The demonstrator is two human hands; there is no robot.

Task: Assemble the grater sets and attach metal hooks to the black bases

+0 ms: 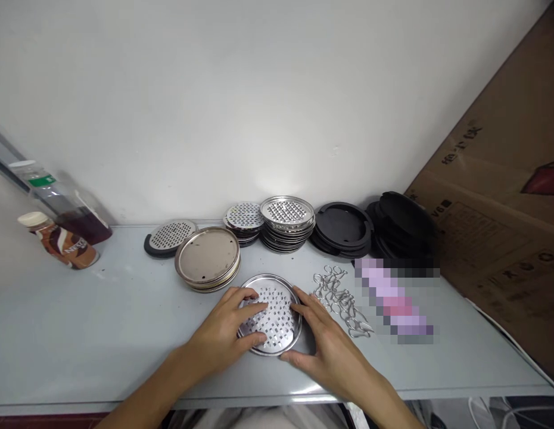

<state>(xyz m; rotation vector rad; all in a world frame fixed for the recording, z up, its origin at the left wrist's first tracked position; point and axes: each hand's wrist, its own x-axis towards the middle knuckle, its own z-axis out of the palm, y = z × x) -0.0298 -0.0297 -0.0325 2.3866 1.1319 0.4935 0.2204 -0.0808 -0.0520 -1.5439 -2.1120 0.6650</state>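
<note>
A round metal grater disc [273, 322] with rows of raised holes lies inside a shallow metal rim [267, 277] on the table, close to me. My left hand [230, 325] holds it from the left, fingers and thumb curled over its perforated face. On the right side, my right hand [324, 339] grips the rim, with the thumb at the near edge and fingertips at the upper right. What lies under the fingertips is hidden. Just right of my right hand is a loose pile of bent wire loops [342, 301].
Behind the disc stand stacked round metal plates [208, 256], stacked grater discs [287, 220] and black round holders [342, 229]. A black-edged grater [172, 237] lies further left. Bottles [62, 241] stand at far left. A pixelated purple item [393, 298] and cardboard box [504, 238] are right.
</note>
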